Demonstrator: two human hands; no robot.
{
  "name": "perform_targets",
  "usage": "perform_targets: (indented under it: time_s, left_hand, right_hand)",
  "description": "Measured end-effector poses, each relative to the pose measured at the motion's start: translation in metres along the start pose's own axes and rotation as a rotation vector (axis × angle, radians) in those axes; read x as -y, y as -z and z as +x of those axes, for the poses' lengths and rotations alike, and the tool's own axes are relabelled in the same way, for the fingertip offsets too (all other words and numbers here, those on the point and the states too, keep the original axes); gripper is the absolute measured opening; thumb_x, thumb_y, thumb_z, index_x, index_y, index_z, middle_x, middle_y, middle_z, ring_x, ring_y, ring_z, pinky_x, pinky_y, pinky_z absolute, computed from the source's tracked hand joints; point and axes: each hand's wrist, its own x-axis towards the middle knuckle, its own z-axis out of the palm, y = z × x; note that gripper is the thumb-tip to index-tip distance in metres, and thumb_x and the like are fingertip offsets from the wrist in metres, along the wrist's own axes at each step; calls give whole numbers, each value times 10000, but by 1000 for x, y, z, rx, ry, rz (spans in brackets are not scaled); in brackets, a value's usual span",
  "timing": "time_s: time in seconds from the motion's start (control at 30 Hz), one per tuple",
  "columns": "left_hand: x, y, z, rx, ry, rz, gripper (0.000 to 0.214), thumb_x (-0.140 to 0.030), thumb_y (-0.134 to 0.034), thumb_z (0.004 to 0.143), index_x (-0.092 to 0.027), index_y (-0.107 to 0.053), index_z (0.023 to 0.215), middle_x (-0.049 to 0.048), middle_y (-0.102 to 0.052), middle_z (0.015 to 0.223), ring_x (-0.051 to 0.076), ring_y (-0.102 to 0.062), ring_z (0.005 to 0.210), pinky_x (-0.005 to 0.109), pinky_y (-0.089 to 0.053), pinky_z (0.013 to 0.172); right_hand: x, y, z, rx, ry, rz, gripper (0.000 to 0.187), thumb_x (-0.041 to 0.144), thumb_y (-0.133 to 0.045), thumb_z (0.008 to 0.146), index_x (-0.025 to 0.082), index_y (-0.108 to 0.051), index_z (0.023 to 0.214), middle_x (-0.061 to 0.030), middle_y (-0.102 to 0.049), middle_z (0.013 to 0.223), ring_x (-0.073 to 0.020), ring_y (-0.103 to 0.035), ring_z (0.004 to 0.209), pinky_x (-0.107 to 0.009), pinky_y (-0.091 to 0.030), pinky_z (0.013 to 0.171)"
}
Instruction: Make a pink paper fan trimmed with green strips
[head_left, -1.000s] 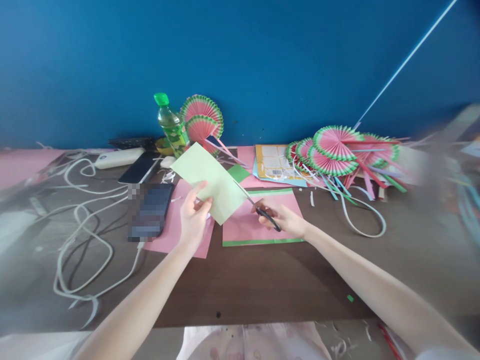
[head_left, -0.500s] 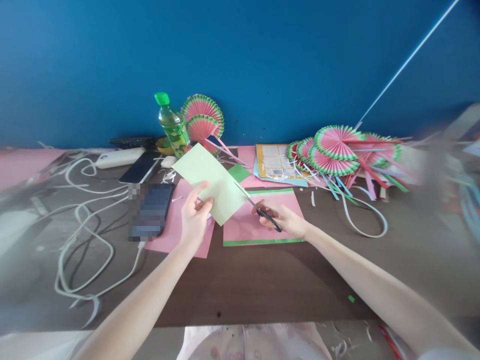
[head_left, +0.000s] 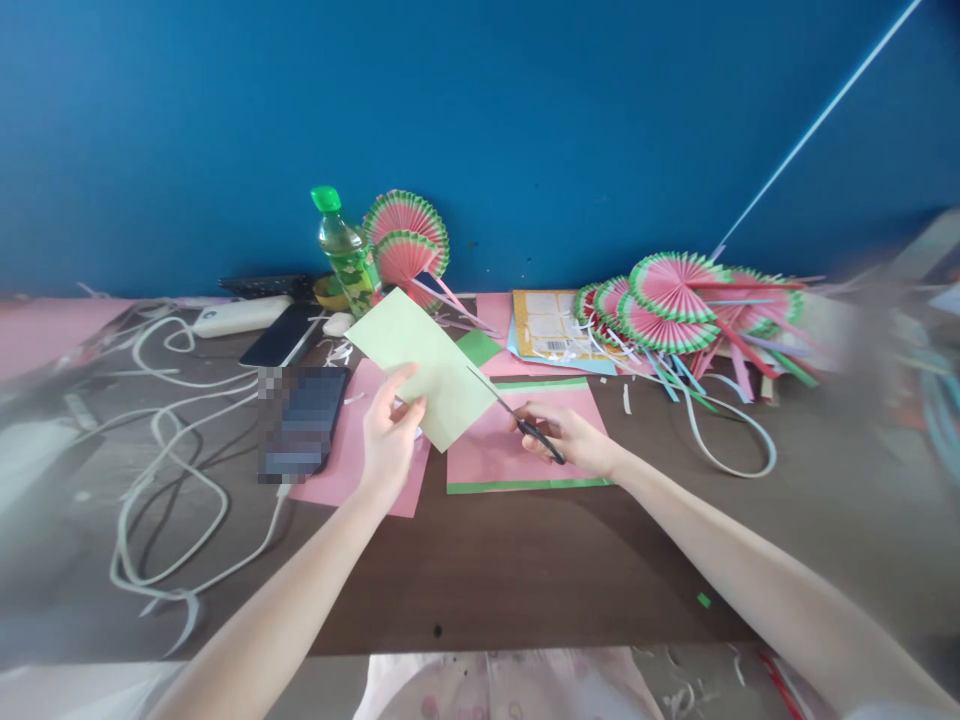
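My left hand (head_left: 391, 430) pinches a pale green sheet of paper (head_left: 420, 365) near its lower left edge, holding it tilted above the table. Closed round the dark handles of a pair of scissors (head_left: 541, 440) is my right hand (head_left: 566, 436). The blades point up and left and lie at the sheet's right edge. Below the scissors, a pink sheet with green strips along two edges (head_left: 480, 465) lies flat. Another pink sheet (head_left: 405, 492) is partly under my left hand. Behind the pale sheet lies a small green paper piece (head_left: 478, 347).
A green-capped bottle (head_left: 346, 255) stands beside watermelon-patterned paper fans (head_left: 405, 250) by the blue wall. More fans (head_left: 671, 290) lie at the back right, near a yellow packet (head_left: 551, 318). Phones (head_left: 307, 420) and tangled white cables (head_left: 161, 490) cover the left side.
Both hands, the sheet and the scissors stay almost exactly in place. The whole view has shifted very slightly.
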Motion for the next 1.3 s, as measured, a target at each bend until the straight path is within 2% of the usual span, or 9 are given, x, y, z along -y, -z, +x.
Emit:
perform_targets:
  time_s: [0.23, 0.6, 0.73, 0.83, 0.9, 1.0, 1.1, 1.3]
  left_hand:
    - [-1, 1, 0, 17, 16, -18, 487, -269, -610, 719, -258, -549, 1202, -78, -317, 549, 58, -318, 464, 158, -292, 408]
    - [-3, 1, -1, 28, 17, -18, 486, -283, -621, 721, -245, -555, 1200, -72, -357, 563, 54, -339, 472, 159, -318, 422]
    - [-4, 1, -1, 23, 29, -10, 488, -279, -618, 722, -239, -551, 1204, -84, -297, 527, 50, -300, 436, 156, -272, 390]
    - [-1, 0, 0, 37, 28, -10, 484, -262, -617, 723, -241, -554, 1202, -78, -336, 537, 53, -326, 447, 157, -284, 399]
    - [1, 0, 0, 46, 17, -19, 469, -249, -625, 717, -248, -570, 1183, -60, -423, 592, 58, -386, 487, 162, -331, 436]
    - [3, -2, 0, 80, 3, -40, 442, -239, -633, 711, -245, -593, 1151, -10, -567, 805, 70, -480, 583, 182, -402, 520]
    - [3, -4, -2, 120, 14, -17, 432, -245, -623, 716, -233, -594, 1146, 14, -603, 940, 77, -501, 601, 194, -421, 541]
    - [0, -6, -7, 170, 39, 15, 428, -241, -608, 729, -224, -590, 1156, 29, -616, 1011, 104, -564, 705, 205, -459, 621]
  right_hand:
    - [2, -1, 0, -22, -20, -23, 289, 416, -604, 747, 156, -543, 856, 8, -490, 720, -58, -410, 526, -210, -339, 454]
    - [-1, -1, -1, -37, -20, -38, 270, 406, -604, 755, 153, -550, 835, -9, -517, 756, -56, -428, 521, -213, -361, 456]
    - [-4, -1, 0, -41, -33, -12, 299, 430, -615, 742, 158, -549, 848, -5, -522, 733, -69, -454, 528, -223, -369, 466]
    - [-4, -1, 0, -37, -70, 24, 341, 456, -625, 730, 157, -544, 873, 8, -512, 682, -73, -452, 515, -222, -365, 456]
    - [-3, -2, -1, -34, -80, 40, 355, 465, -631, 724, 157, -540, 875, 21, -497, 648, -69, -441, 502, -215, -360, 445]
    - [-2, -3, -1, -35, -68, 53, 371, 474, -639, 715, 153, -539, 872, 32, -482, 626, -63, -430, 487, -211, -365, 443]
    - [-1, -3, -1, -43, -53, 58, 389, 498, -631, 716, 154, -543, 875, 28, -482, 649, -66, -447, 494, -216, -381, 448]
    - [-1, -5, 0, -60, -42, 39, 399, 517, -606, 730, 151, -545, 880, 24, -479, 670, -76, -465, 505, -225, -383, 455]
